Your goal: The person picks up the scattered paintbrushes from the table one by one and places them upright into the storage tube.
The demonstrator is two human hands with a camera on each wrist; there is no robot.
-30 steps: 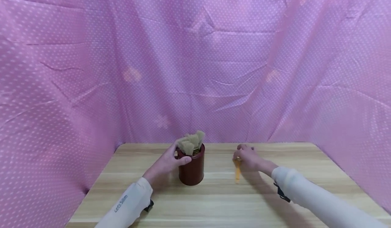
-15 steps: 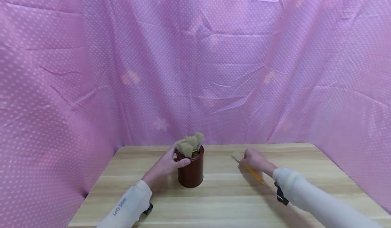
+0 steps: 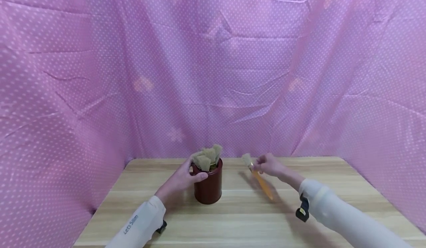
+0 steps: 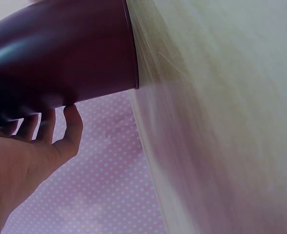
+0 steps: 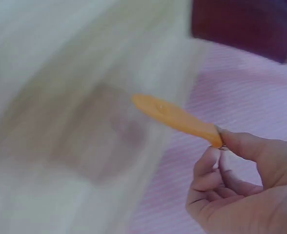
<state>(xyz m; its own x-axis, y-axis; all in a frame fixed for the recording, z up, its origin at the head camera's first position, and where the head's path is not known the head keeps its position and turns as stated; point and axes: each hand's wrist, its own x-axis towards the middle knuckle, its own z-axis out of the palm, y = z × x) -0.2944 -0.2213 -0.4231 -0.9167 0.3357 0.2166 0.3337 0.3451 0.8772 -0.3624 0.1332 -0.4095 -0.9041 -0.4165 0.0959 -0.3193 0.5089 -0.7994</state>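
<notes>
A dark red cylindrical pot (image 3: 209, 189) stands upright on the table, with several pale-bristled brushes (image 3: 203, 162) in it, bristles up. My left hand (image 3: 181, 177) grips the pot near its rim, thumb on the near side; in the left wrist view its curled fingers (image 4: 74, 127) touch the pot's wall. To the right of the pot, my right hand (image 3: 271, 165) pinches a paintbrush by its metal collar. That paintbrush (image 3: 262, 183) is tilted, its pale bristles up and its orange handle (image 5: 177, 118) pointing down, off the table.
The wood-grain table (image 3: 233, 226) runs back to a pink dotted cloth (image 3: 213, 74), which hangs behind and at both sides. A black strap (image 3: 302, 211) is on the right wrist.
My right hand has turned the paintbrush, lifted it off the table and moved it slightly left. The left hand stays on the pot.
</notes>
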